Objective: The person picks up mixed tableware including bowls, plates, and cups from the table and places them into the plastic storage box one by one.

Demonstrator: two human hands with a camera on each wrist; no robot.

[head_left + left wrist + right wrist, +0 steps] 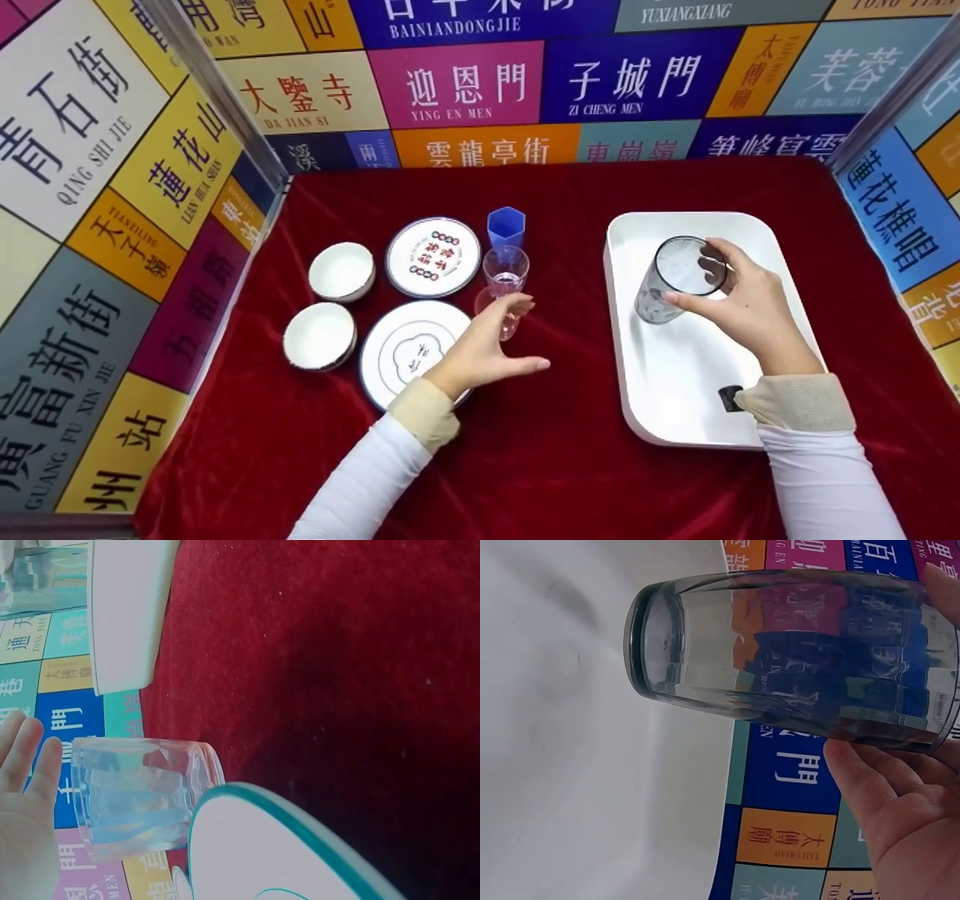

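Right hand (750, 307) pinches a glass (654, 301) near its rim, over a tray (686, 390).

The glass tilts to that hand's left; whether its base touches the tray cannot be told. The left hand (480, 351), thumb spread from its fingers, holds nothing and hovers near a clear cup (504, 280). The step under way appears to be lifting or lowering 1 glass; the next move likely calls for a steady pinch and a level base.
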